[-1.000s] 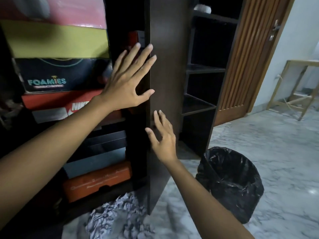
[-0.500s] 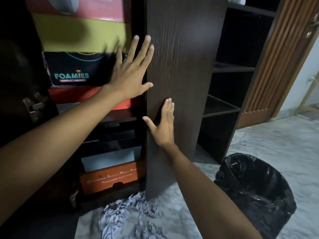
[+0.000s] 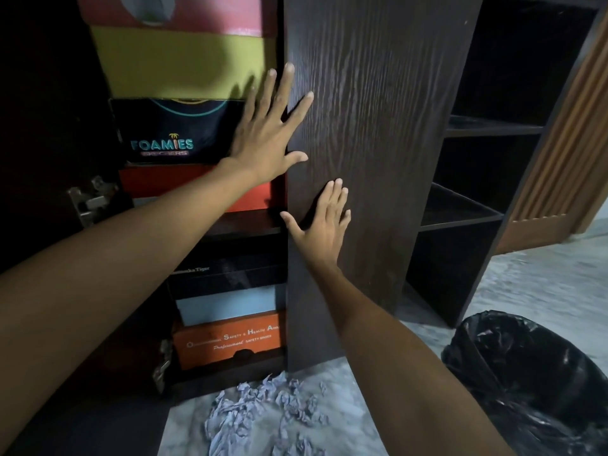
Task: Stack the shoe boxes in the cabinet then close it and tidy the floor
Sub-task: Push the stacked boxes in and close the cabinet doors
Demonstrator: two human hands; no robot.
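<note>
Far left of the frame: dark cabinet side with metal hinges (image 3: 90, 199) showing at mid height. Left of centre: shoe boxes standing stacked inside the cabinet, upper shelf holding a red box (image 3: 171, 11) at the top edge, a yellow-green box (image 3: 177, 65) under it, a black FOAMIES box (image 3: 171, 133) below that, and a red-orange box (image 3: 197, 189) lowest; lower shelf holding a black box (image 3: 227, 274), a pale blue box (image 3: 227, 307) and an orange safety-shoe box (image 3: 227, 340) at the bottom. Centre: left hand (image 3: 266, 133) lying flat, fingers spread and straight, holding nothing, its fingertips overlapping the left edge of the dark wood cabinet door (image 3: 368, 126). Just below and right: right hand (image 3: 324, 225) pressing flat on the door face, fingers straight and together, thumb out, gripping nothing. Bottom centre: crumpled paper (image 3: 263, 413) lying on the marble floor (image 3: 543, 284). Right: open dark shelves (image 3: 460, 209). Lower right corner: bin lined with a black bag (image 3: 533, 373).
</note>
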